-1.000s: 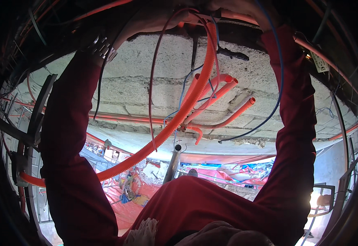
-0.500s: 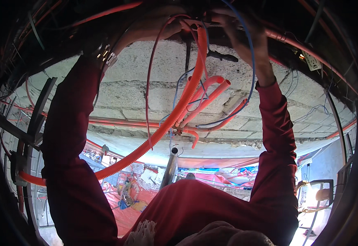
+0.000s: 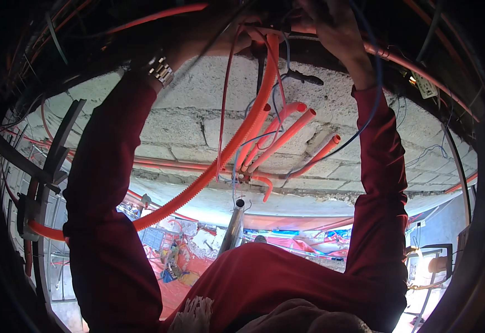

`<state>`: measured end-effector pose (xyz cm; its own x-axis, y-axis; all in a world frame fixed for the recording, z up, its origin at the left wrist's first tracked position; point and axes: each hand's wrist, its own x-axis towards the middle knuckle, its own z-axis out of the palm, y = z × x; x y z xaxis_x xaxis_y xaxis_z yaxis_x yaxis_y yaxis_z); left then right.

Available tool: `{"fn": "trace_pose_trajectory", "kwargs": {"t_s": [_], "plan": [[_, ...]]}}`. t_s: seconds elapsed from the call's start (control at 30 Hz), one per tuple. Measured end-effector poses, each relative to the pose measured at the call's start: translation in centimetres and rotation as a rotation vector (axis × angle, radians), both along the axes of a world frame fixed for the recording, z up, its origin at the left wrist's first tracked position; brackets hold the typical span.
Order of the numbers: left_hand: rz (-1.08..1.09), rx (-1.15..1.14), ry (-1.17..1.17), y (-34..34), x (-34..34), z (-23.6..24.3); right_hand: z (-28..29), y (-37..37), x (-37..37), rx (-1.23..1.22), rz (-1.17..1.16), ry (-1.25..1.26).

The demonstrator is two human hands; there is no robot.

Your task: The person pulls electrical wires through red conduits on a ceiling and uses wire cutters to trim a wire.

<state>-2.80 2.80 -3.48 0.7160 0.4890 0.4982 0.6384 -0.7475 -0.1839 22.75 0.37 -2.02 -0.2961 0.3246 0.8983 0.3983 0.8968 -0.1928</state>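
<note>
Both arms are raised overhead. My left hand (image 3: 217,36), partly in shadow, grips the edge of an orange fitting (image 3: 267,30) at the top. An orange corrugated conduit (image 3: 209,177) hangs from that fitting and curves down to the lower left. My right hand (image 3: 340,39) is just right of the fitting, blurred, with fingers extended upward and apart beside an orange pipe (image 3: 392,55). Red wires (image 3: 225,100) and blue wires (image 3: 367,119) dangle around both hands.
A concrete block wall (image 3: 181,111) carries several orange pipe stubs (image 3: 284,139). A metal pole (image 3: 231,227) stands below the middle. Dark metal bars (image 3: 53,155) are at left, a work lamp (image 3: 440,263) at lower right. Red sheeting (image 3: 170,286) and rubble lie far below.
My right hand shifted left and down into fuller view, then rose slightly with its fingers reaching upward. My left forearm moved right, and the hanging wires swung.
</note>
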Motion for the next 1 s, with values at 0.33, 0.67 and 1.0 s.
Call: {"fn": "trace_pose_trajectory", "kwargs": {"t_s": [0.33, 0.67, 1.0], "plan": [[0.040, -0.217, -0.112, -2.3, 0.6, 0.9, 1.3, 1.4, -2.1, 0.077, 0.049, 0.104], [-0.231, -0.436, -0.334, -1.2, 0.5, -0.6, -3.4, 2.2, 1.6, -0.031, 0.138, 0.266], [-0.257, 0.190, 0.094, -1.5, 0.1, 3.0, -3.3, 1.0, -0.4, -0.165, 0.201, 0.263]]}}
